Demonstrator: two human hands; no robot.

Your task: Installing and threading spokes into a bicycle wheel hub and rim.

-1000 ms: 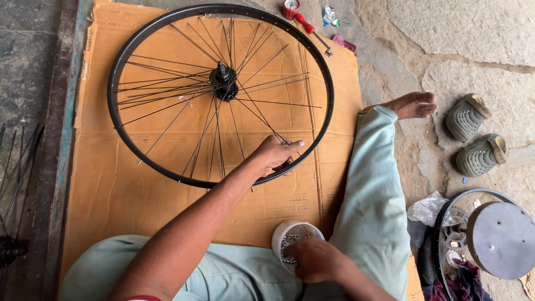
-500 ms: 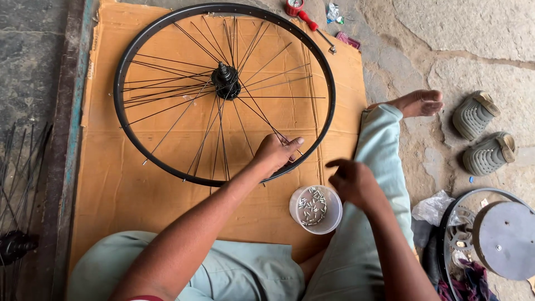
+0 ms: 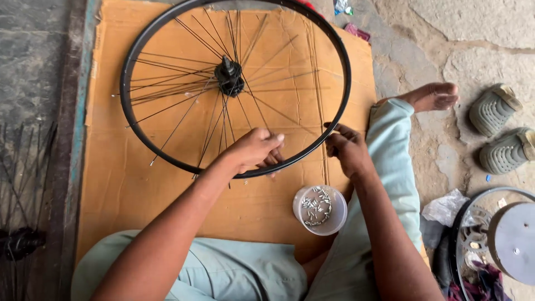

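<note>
A black bicycle wheel rim (image 3: 146, 146) with thin steel spokes and a dark hub (image 3: 229, 79) lies flat on a sheet of brown cardboard (image 3: 128, 195). My left hand (image 3: 255, 149) curls over the near edge of the rim, with its fingers closed around the rim where the spokes end. My right hand (image 3: 348, 149) rests against the outer right side of the rim, fingertips pinched on it. Whether it holds something small is hidden. A clear plastic cup (image 3: 320, 209) of several small metal spoke nipples stands on the cardboard just below my right hand.
My legs in pale green trousers frame the cardboard, and one bare foot (image 3: 433, 96) rests on stone to the right. Two grey shoes (image 3: 501, 134) lie beyond it. Another wheel with a round grey disc (image 3: 512, 239) sits at the lower right. Loose spokes (image 3: 28, 184) lie on the left.
My right hand left the cup on the cardboard and rose to the right side of the rim. My left hand stayed on the near rim.
</note>
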